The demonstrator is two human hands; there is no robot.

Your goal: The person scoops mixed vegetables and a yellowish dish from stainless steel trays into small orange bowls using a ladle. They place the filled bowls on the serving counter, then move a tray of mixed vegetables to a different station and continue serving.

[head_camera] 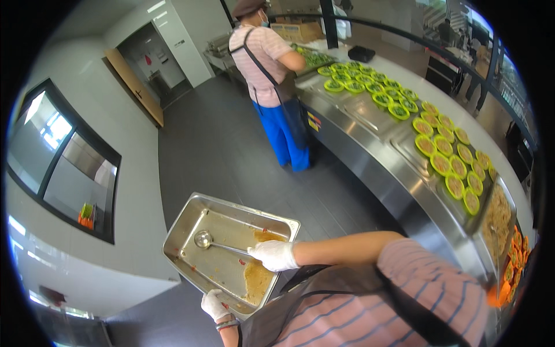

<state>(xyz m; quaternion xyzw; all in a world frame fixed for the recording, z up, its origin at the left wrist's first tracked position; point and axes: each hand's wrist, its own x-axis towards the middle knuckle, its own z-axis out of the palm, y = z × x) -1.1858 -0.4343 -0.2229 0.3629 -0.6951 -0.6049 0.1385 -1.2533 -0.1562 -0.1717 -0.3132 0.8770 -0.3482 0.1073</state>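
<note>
A deep stainless steel food pan (pixel 217 243) is held before my body, tilted, with brown liquid (pixel 256 275) and red scraps pooled at its near right end. My gloved left hand (pixel 215 305) grips the pan's near rim; its thumb lies over the edge. My right hand (pixel 274 255), also in a white glove, is closed around the handle of a metal ladle (pixel 204 239). The ladle's round bowl rests toward the pan's far left side. Part of the handle is hidden inside the right hand.
A steel serving counter (pixel 381 147) curves along the right, bearing several green bowls of food (pixel 443 145). A pan of brownish food (pixel 497 214) and orange dishes (pixel 516 256) stand nearer. A co-worker (pixel 269 69) stands at the counter. Left are a window (pixel 65 160) and an open door (pixel 134 86).
</note>
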